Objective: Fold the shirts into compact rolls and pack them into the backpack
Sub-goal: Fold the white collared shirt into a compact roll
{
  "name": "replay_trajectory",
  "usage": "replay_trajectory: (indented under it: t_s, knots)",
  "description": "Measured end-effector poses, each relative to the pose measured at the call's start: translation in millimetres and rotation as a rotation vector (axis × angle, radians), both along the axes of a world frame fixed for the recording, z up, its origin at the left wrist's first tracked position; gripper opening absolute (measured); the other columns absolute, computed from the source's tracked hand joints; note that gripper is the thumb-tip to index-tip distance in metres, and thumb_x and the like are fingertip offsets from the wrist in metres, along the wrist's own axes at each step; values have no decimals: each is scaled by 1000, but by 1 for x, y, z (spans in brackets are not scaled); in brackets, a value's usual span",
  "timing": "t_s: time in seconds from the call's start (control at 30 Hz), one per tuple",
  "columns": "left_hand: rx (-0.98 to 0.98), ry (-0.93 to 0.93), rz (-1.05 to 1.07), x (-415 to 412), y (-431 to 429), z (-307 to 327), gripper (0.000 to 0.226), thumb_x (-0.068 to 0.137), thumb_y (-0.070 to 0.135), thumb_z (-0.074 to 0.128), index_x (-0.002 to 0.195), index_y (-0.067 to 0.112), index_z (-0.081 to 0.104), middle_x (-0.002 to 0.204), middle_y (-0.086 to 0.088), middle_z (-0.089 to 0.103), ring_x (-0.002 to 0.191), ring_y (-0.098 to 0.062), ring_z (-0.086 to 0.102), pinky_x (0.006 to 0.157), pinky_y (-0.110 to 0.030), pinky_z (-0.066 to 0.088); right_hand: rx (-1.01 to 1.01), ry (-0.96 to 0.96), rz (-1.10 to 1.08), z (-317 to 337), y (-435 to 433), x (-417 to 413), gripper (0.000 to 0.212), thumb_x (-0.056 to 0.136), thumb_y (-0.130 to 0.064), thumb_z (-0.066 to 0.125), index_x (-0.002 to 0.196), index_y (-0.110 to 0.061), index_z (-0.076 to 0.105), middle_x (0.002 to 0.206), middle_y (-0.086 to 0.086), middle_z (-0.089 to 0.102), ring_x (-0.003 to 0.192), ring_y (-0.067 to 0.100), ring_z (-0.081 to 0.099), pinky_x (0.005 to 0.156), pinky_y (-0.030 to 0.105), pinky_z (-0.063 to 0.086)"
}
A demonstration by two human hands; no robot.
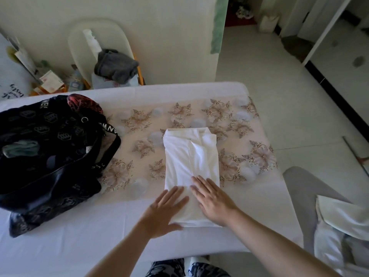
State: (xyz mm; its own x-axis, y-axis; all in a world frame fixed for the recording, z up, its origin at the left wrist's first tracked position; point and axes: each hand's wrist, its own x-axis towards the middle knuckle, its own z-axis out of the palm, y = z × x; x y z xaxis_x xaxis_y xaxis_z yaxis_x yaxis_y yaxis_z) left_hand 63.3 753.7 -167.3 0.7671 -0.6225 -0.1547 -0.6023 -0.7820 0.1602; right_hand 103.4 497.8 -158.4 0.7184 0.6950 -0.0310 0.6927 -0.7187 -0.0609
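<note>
White fabric shirt (191, 160), folded into a long narrow rectangle, lies lengthwise on the flower-printed cloth (139, 120) that covers the middle of the white-draped table (79, 246). Its near end reaches toward the table's near edge. Left hand (167, 208) and right hand (213, 202) both rest flat on that near end, palms down, fingers straight and spread, gripping nothing. The left hand lies at the shirt's near left corner, partly on the table cover; the right hand lies on the shirt's near right part. Black patterned fabric backpack (50, 146) sits open at the table's left edge, well apart from the shirt, with a pale green-grey item (20, 148) visible in its mouth.

The step in hand appears to be smoothing before the roll. To do it well, creases and air should be pressed out toward the far end and the side edges held parallel. The roll is best begun from the near end with both hands level, tight and even, so that it neither skews nor loosens.
</note>
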Motion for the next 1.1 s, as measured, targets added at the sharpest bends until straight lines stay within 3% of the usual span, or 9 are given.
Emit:
replay_trajectory:
  t_s: [0.17,0.27,0.37,0.53,0.63,0.7,0.8,0.9,1.1]
  knots:
    - [-231,-123,-45,-6,-8,-7,54,73,19,79,125,15,66,149,-5,47,139,-22,42,109,-34,42,-33,95,11,8,-10,-10,82,88,-69,42,141,-6,48,138,12,45,121,31,47,107,42,35]
    - [-315,28,215,5,-22,18,41,81,27,61,121,18,68,128,-1,65,119,-19,61,87,-36,57,-58,231,-9,19,-7,-8,104,69,-82,43,144,-10,37,130,6,42,110,25,44,103,39,40]
    - [-200,320,442,34,-37,62,28,93,34,42,100,23,67,95,0,68,90,-23,62,70,-31,44,0,303,-28,29,-6,-1,70,70,-41,56,137,-22,44,114,0,51,97,23,54,76,34,46]
    - [-313,791,592,82,-24,103,28,91,38,55,69,21,55,71,2,54,68,-16,49,61,-30,36,309,740,-427,69,-12,43,13,70,-17,54,61,-25,50,58,-8,49,54,13,46,51,29,30]
    - [-513,640,816,94,-15,103,6,88,29,66,85,24,69,83,3,66,74,-14,58,68,-29,44,354,720,-587,79,-13,67,19,69,-19,56,54,-19,44,50,-9,40,48,13,40,50,27,26]
    - [-578,137,904,88,-19,100,12,90,20,61,96,28,68,94,12,68,81,-10,62,70,-26,49,293,655,-694,80,-8,79,22,75,-23,58,59,-17,45,54,-7,46,51,13,44,52,26,28]
    - [-625,-349,473,66,-41,88,19,82,5,57,93,18,67,93,6,65,85,-17,57,72,-30,46,253,566,-716,74,10,91,25,82,-34,47,63,-17,48,61,-4,55,58,18,52,53,28,34]
    - [-386,-255,98,51,-53,48,29,84,17,58,111,18,67,124,0,62,115,-22,57,93,-41,48,185,425,-710,60,25,96,25,95,-44,49,98,-25,65,89,2,71,85,28,66,71,33,51]
    - [-161,121,237,54,-21,4,88,90,59,46,158,24,2,164,7,-9,150,-17,-17,121,-39,-8,157,-143,-393,20,25,84,44,86,-12,63,130,-15,56,128,10,55,109,32,59,81,42,50]
